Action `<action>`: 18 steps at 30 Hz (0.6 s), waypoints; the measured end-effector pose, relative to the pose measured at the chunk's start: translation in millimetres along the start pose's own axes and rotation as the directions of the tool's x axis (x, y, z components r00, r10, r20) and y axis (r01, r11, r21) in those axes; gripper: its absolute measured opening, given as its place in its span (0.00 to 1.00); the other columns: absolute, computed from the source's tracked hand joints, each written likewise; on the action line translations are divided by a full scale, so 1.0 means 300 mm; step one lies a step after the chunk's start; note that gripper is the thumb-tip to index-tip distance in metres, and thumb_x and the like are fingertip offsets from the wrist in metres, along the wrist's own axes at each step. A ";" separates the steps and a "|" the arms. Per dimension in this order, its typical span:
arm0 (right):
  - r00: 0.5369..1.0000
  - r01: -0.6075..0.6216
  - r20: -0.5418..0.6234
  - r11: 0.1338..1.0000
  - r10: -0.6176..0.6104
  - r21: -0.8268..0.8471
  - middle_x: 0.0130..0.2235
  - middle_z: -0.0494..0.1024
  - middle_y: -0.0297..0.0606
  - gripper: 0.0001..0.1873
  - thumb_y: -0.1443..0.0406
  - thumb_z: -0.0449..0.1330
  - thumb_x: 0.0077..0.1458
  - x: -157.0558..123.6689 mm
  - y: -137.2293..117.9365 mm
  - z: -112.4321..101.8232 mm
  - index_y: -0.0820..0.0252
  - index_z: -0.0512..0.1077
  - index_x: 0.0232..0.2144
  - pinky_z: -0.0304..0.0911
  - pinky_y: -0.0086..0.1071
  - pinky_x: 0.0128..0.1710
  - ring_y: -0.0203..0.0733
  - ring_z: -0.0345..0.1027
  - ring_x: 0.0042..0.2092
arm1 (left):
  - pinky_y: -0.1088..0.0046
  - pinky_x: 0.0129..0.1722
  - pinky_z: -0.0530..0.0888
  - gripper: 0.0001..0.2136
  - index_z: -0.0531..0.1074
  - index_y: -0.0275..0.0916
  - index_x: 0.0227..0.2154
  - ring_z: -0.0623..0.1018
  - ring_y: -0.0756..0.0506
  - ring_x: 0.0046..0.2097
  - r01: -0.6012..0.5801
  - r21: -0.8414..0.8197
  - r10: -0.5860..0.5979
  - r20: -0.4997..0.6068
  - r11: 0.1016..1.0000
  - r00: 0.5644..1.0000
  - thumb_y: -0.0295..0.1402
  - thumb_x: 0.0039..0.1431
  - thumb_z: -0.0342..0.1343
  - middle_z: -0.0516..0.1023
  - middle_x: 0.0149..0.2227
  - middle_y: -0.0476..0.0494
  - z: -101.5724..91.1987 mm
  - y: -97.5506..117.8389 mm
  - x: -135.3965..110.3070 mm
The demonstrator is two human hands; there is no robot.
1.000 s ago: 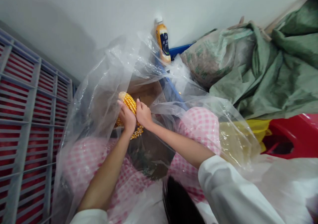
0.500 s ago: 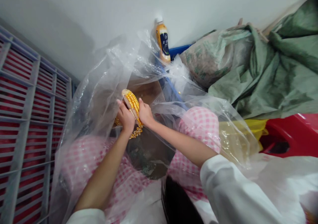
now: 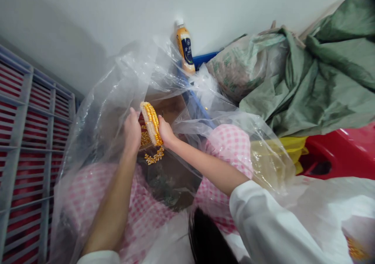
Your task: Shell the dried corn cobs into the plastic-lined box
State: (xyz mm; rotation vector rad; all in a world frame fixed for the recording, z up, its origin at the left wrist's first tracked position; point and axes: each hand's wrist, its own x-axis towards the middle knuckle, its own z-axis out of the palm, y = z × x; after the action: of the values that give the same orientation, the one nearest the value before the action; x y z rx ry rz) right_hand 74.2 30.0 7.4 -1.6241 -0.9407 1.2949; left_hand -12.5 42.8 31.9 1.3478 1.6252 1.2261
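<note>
Far left, a slatted crate (image 3: 20, 131) stands near the pale wall (image 3: 88, 14). Clear plastic (image 3: 123, 70) spreads over your knees (image 3: 230, 141). Your left hand (image 3: 132, 130) is beside the cob (image 3: 152, 124); its grip cannot be told. The cob leans above loose kernels (image 3: 154, 157), grasped by your right hand (image 3: 166, 132). Rightward: bottle (image 3: 185, 49), blue bin (image 3: 201, 107), green sheet (image 3: 336, 88), red object (image 3: 347, 152).

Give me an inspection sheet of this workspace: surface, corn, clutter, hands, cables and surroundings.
Surface: crumpled clear plastic around the hands, brown area below.
Corn: corn cob, partly stripped; loose kernels lie lower down.
Clutter: capped bottle, blue container.
Hands: right hand grips the cob; left hand beside it, contact unclear.
Cables: nothing seen.
Surroundings: pale wall ahead, slatted crate at left, green cloth at right.
</note>
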 end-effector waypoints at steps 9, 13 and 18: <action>0.996 -0.090 -0.017 0.994 0.091 0.063 0.43 0.73 0.50 0.26 0.60 0.37 0.59 -0.045 -0.048 -0.003 0.69 0.71 0.38 0.57 0.35 0.46 0.44 0.65 0.46 | 0.66 0.48 0.63 0.18 0.64 0.35 0.42 0.69 0.44 0.48 -0.167 0.307 0.184 -0.025 0.937 0.983 0.43 0.54 0.48 0.69 0.43 0.37 0.069 0.030 -0.078; 0.994 -0.101 -0.018 0.990 0.103 0.103 0.43 0.73 0.50 0.26 0.59 0.38 0.59 -0.053 -0.053 0.011 0.69 0.72 0.36 0.57 0.37 0.46 0.46 0.66 0.46 | 0.66 0.48 0.63 0.18 0.64 0.34 0.43 0.69 0.44 0.47 -0.189 0.341 0.206 -0.013 0.921 0.978 0.42 0.58 0.40 0.69 0.42 0.37 0.050 0.040 -0.077; 0.998 -0.063 -0.015 0.981 0.067 0.182 0.39 0.75 0.47 0.27 0.54 0.40 0.57 -0.061 -0.061 0.023 0.67 0.72 0.35 0.56 0.38 0.47 0.46 0.66 0.45 | 0.67 0.49 0.63 0.21 0.63 0.34 0.45 0.68 0.45 0.48 -0.193 0.321 0.202 0.004 0.927 0.979 0.45 0.60 0.36 0.69 0.44 0.38 0.026 0.053 -0.067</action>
State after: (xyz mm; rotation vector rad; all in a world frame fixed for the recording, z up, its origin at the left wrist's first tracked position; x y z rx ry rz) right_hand 63.0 21.0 30.2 -1.5344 -0.7397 1.3644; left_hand 4.5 25.3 43.3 1.7389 1.8008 1.1310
